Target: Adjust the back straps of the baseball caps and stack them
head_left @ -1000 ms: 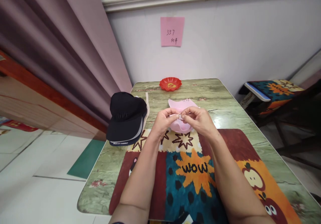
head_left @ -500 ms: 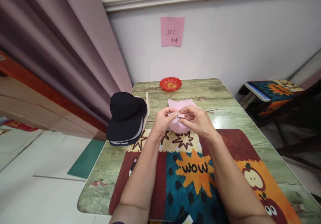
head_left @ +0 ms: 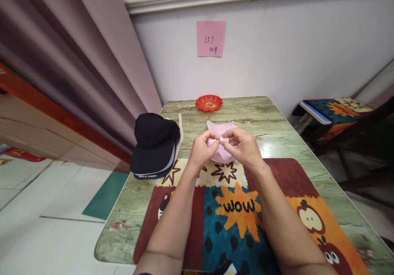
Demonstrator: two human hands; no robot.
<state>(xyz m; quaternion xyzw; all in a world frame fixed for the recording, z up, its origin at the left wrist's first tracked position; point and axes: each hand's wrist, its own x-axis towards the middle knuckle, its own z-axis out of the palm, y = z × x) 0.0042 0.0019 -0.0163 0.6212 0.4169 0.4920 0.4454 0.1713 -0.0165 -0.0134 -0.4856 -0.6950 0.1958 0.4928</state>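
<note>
A pink cap (head_left: 222,156) lies on the table at the centre, partly covered by both hands. My left hand (head_left: 203,145) pinches the cap's strap from the left, thumb and forefinger pressed together. From the right, my right hand (head_left: 241,143) grips the same strap near a small buckle (head_left: 221,138). The fingertips of the two hands almost meet there, and fine detail between them is too small to make out.
Stacked dark caps (head_left: 154,143) sit at the table's left edge, a pale strap beside them. A red scalloped dish (head_left: 209,103) stands at the back. Under my forearms lies a colourful mat (head_left: 237,225) on the green table (head_left: 113,234). A stool is at right.
My fingertips have drawn closer together around the buckle, and the pink cap has shifted slightly. The dark caps and dish stay in place.
</note>
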